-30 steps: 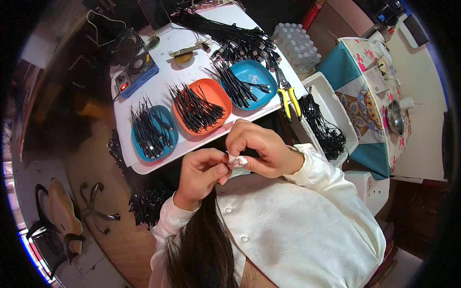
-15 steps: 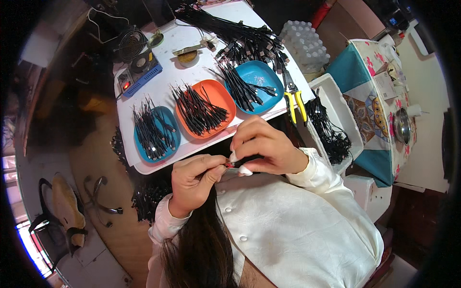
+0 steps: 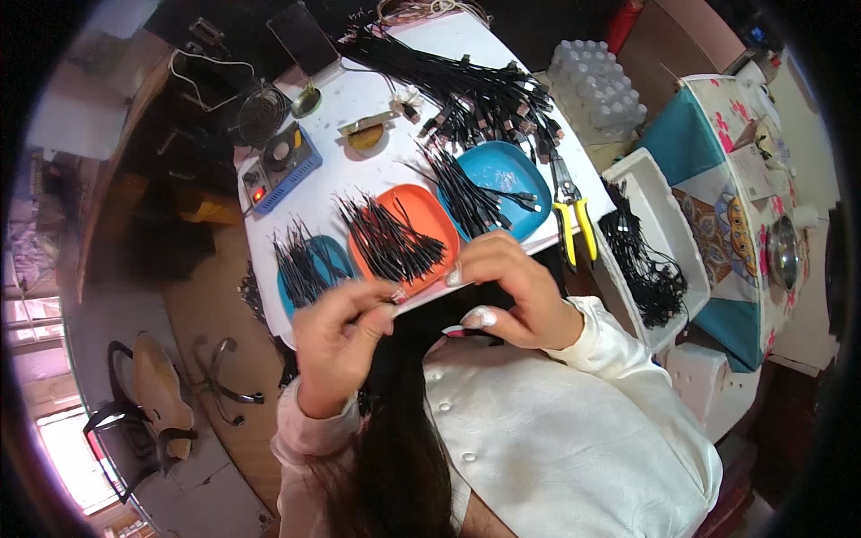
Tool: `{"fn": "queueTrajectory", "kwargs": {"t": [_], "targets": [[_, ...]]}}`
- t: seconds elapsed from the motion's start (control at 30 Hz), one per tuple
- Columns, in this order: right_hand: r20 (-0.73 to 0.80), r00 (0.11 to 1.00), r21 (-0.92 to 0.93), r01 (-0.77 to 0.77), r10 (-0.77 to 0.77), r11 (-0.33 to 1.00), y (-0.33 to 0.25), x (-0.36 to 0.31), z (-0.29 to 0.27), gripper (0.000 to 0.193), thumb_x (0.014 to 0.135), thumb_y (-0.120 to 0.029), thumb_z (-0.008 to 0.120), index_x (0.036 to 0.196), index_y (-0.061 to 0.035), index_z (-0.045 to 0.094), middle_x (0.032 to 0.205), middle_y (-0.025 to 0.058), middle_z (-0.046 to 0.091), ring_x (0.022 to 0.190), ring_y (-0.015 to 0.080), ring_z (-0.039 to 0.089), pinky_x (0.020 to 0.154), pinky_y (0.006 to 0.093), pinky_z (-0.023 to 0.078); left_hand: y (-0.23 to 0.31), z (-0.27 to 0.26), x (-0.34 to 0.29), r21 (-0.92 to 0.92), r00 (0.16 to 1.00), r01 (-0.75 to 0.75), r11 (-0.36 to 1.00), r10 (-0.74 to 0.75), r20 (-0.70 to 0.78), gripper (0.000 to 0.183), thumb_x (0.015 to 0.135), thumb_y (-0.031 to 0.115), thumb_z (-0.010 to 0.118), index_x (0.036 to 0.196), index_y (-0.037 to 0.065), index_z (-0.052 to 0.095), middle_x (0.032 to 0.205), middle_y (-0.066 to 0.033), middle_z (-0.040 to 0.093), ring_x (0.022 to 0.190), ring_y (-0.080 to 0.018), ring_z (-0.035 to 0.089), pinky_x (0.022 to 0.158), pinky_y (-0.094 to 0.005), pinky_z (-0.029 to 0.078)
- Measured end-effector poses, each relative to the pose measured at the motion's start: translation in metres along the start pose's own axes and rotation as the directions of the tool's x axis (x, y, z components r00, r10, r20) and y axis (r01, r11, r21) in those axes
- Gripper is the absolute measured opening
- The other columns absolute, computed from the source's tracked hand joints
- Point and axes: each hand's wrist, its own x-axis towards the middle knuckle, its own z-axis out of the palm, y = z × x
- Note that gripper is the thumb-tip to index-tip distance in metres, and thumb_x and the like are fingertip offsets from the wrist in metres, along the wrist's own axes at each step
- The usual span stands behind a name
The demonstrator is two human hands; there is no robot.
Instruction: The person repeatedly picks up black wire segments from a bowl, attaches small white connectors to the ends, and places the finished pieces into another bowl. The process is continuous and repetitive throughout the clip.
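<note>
My left hand (image 3: pixel 339 336) is in front of the table's near edge, thumb and forefinger brought close together. Whatever lies between those fingertips is too small and blurred to make out. Facing it, my right hand (image 3: pixel 516 287) holds its thumb apart from its bent fingers, and nothing shows between them. White coverings sit on some right fingertips. Just beyond my hands, an orange tray (image 3: pixel 451 235) holds a bundle of short black cables (image 3: pixel 390 238). A blue tray (image 3: pixel 336 251) on its left carries more cables, partly hidden behind my left hand. Black USB cables (image 3: pixel 462 188) lie across another blue tray (image 3: pixel 516 166).
Yellow-handled wire strippers (image 3: pixel 574 220) lie at the table's right edge. A white foam box (image 3: pixel 664 193) of black cables stands beside it. At the back are a long cable pile (image 3: pixel 448 76), a blue device with a red light (image 3: pixel 285 170) and a small bowl (image 3: pixel 366 139).
My hands have moved apart; before, their fingertips met around something small with red on it. My right thumb has parted from its fingers. The whole view has shifted slightly.
</note>
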Motion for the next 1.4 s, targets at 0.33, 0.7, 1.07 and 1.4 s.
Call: {"fn": "queueTrajectory", "kwargs": {"t": [0.33,0.7,1.07,1.4], "targets": [[-0.005,0.925,0.072,-0.379,0.380,0.923,0.021,-0.017,0.000,0.021,0.086,-0.003,0.057,0.107,-0.0030,0.059,0.092,0.0135,0.063,0.081,0.0307,0.063,0.072,0.0374,0.050,-0.074,-0.035,0.179,0.677,0.994,-0.068,0.733,0.105,-0.013,0.010,0.087,0.008,0.066,0.089,-0.002,0.067,0.066,-0.0112,0.066,0.057,-0.0143,0.061,0.056,-0.0279,0.046],[0.043,0.933,0.111,-0.361,0.359,0.926,0.047,-0.015,-0.004,0.019,0.084,0.000,0.056,0.103,-0.0023,0.059,0.091,0.0137,0.064,0.081,0.0312,0.063,0.072,0.0374,0.050,-0.116,-0.020,0.206,0.784,0.989,-0.118,0.610,0.146,0.035,0.011,0.082,0.005,0.064,0.087,-0.005,0.066,0.069,-0.0198,0.064,0.059,-0.0325,0.064,0.057,-0.0363,0.048],[0.051,0.912,0.097,-0.410,0.407,0.907,0.051,-0.018,-0.006,0.018,0.086,-0.001,0.055,0.104,-0.0020,0.058,0.091,0.0153,0.063,0.083,0.0336,0.063,0.074,0.0390,0.051,-0.107,-0.021,0.209,0.839,0.996,-0.085,0.538,0.038,0.077,0.015,0.082,0.011,0.067,0.086,-0.004,0.066,0.076,-0.0252,0.064,0.071,-0.0423,0.063,0.065,-0.0458,0.049],[0.057,0.905,0.054,-0.423,0.421,0.904,0.037,-0.017,0.002,0.016,0.085,0.000,0.057,0.100,-0.0022,0.060,0.093,0.0146,0.066,0.084,0.0331,0.065,0.075,0.0389,0.051,-0.097,-0.096,0.175,0.742,0.969,0.056,0.668,0.142,-0.201,0.011,0.085,0.004,0.063,0.089,-0.005,0.067,0.067,-0.0142,0.065,0.059,-0.0184,0.063,0.058,-0.0295,0.048]]}}
